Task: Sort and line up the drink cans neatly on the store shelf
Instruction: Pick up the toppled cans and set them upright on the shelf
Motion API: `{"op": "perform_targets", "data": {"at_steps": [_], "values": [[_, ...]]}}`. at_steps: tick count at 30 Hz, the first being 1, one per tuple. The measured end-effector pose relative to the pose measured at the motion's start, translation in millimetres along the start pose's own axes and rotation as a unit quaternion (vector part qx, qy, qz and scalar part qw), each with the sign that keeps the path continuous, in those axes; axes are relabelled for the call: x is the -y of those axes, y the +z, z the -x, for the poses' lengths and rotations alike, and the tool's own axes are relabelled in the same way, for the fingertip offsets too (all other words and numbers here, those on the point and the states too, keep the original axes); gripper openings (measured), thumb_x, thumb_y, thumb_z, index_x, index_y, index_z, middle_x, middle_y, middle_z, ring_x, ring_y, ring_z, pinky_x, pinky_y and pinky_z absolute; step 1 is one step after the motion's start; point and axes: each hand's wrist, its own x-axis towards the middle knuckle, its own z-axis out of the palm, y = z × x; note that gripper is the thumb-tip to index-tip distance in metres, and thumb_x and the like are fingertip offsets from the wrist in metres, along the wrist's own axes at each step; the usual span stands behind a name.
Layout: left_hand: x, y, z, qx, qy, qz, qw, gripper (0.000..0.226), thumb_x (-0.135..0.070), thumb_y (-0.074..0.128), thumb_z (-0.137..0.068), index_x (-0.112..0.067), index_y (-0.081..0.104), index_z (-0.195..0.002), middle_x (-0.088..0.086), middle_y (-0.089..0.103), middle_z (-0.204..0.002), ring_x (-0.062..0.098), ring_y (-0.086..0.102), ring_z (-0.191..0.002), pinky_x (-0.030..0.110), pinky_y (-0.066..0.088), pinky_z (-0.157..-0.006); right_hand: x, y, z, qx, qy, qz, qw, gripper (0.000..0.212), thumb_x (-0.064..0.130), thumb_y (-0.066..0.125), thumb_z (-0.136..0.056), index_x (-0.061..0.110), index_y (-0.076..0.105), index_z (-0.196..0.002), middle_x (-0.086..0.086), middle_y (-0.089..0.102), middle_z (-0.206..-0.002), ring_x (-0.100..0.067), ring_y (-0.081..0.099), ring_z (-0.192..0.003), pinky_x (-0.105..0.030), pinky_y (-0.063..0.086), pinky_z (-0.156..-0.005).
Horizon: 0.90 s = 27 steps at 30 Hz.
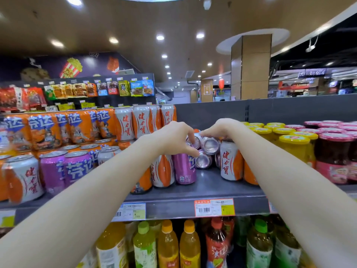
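Below my forearms, bottles (189, 244) fill the lower tier, and price tags (214, 207) hang on the front edge of the shelf (212, 185). I am in the sorting step. Mid-shelf, behind the front row, a heap of tipped cans (210, 145) lies on its sides, ends toward me, between an upright purple can (183, 168) and an upright white-and-orange can (230, 163). My left hand (173, 139) curls narrow over the heap, finger and thumb pinching the top can (194, 141). My right hand (219, 129) arches beside it, fingertips down on the heap; whether it grips anything I cannot tell. Next, I judge, I must lift that can clear without rolling its neighbours, stand it up and set it in a row with its own colour. Towards the shelf's left end are stacked cans (77, 128), two high; towards its right end, yellow-lidded jars (293, 140). Beyond the back edge are hanging snack packets (100, 89), a pillar (251, 66) and ceiling lights (160, 37).
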Motion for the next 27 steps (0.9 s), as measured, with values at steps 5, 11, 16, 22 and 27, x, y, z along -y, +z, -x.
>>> {"op": "perform_targets", "data": {"at_steps": [5,11,16,22,27], "values": [[0.9,6.7,1.8,-0.007,-0.004,-0.029,1.0,0.055,-0.067,0.076,-0.078,-0.031,0.072,-0.118,-0.001,0.07,-0.113,0.021,0.066,-0.104,0.043,0.058,-0.089,12.0,1.3,-1.6,0.062,0.016,-0.008,0.998,0.068,0.058,0.045,-0.102,0.009,0.045,-0.149,-0.016,0.057,-0.133,-0.032,0.063,-0.113,-0.043,0.05,-0.103],[6.3,11.0,5.0,-0.004,0.004,-0.01,1.0,0.057,-0.068,0.071,-0.082,-0.033,0.069,-0.126,-0.001,0.067,-0.128,0.022,0.061,-0.119,0.044,0.054,-0.097,11.6,4.1,-7.0,0.072,0.037,-0.047,0.996,0.052,0.047,0.059,-0.095,0.002,0.058,-0.122,-0.019,0.066,-0.11,-0.033,0.061,-0.091,-0.038,0.051,-0.085],[13.8,9.6,5.8,0.015,0.019,0.024,0.999,0.06,-0.071,0.068,-0.083,-0.035,0.066,-0.13,-0.001,0.066,-0.131,0.022,0.062,-0.118,0.043,0.055,-0.098,10.4,5.3,1.2,0.007,0.042,-0.117,0.992,0.033,0.038,0.06,-0.09,0.007,0.058,-0.101,-0.016,0.06,-0.092,-0.032,0.059,-0.082,-0.036,0.048,-0.078],[20.1,12.8,-0.1,-0.019,-0.013,0.085,0.996,0.056,-0.07,0.046,-0.096,-0.026,0.068,-0.121,-0.001,0.072,-0.106,0.014,0.067,-0.093,0.04,0.059,-0.086,0.1,10.6,1.6,-0.131,-0.017,-0.237,0.962,0.037,0.031,0.078,-0.069,0.009,0.061,-0.093,-0.013,0.072,-0.096,-0.024,0.07,-0.079,-0.036,0.06,-0.069],[25.7,11.7,-13.0,-0.043,-0.025,0.107,0.993,0.07,-0.062,0.058,-0.095,-0.018,0.046,-0.148,0.003,0.065,-0.131,0.016,0.061,-0.106,0.033,0.054,-0.087,-3.5,19.7,7.8,-0.173,-0.088,-0.227,0.954,0.04,0.031,0.081,-0.075,0.014,0.061,-0.105,-0.006,0.071,-0.098,-0.02,0.072,-0.088,-0.038,0.062,-0.076]]}}
